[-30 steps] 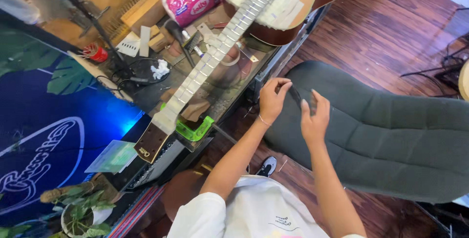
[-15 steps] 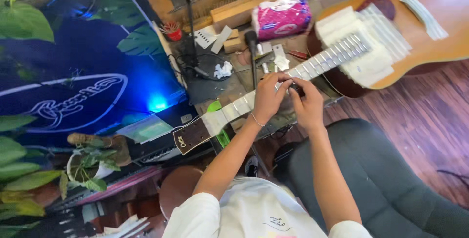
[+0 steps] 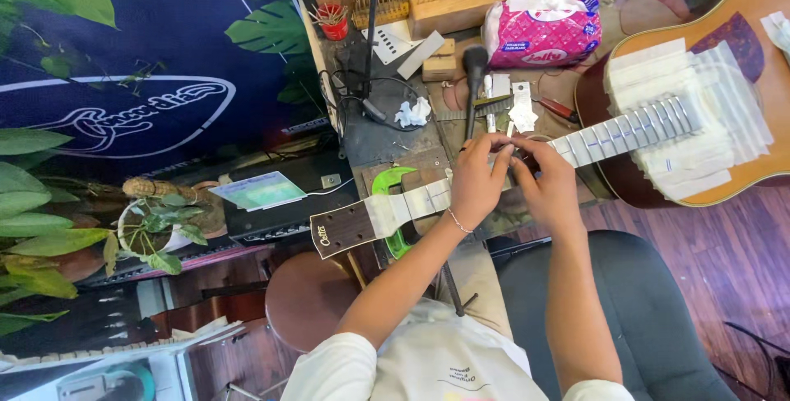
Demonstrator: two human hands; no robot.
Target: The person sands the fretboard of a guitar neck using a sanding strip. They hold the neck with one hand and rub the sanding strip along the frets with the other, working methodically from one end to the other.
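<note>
1. On the guitar neck (image 3: 428,197), mid-frame, your left hand (image 3: 477,183) and right hand (image 3: 547,187) meet, fingertips pinched together over the taped frets; what they pinch is too small to tell.
2. At 3 o'clock lies the guitar body (image 3: 741,121).
3. At 12 o'clock sits a pink tissue pack (image 3: 539,31).
4. At 9 o'clock a green neck rest (image 3: 388,187) supports the neck.

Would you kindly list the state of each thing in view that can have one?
Guitar: lying flat across the bench, neck and body masked with white tape.
Left hand: on the guitar neck, fingers pinched.
Right hand: on the neck beside it.
Tissue pack: open, tissue sticking out.
Green neck rest: under the neck.
Paper wad: crumpled.
</note>
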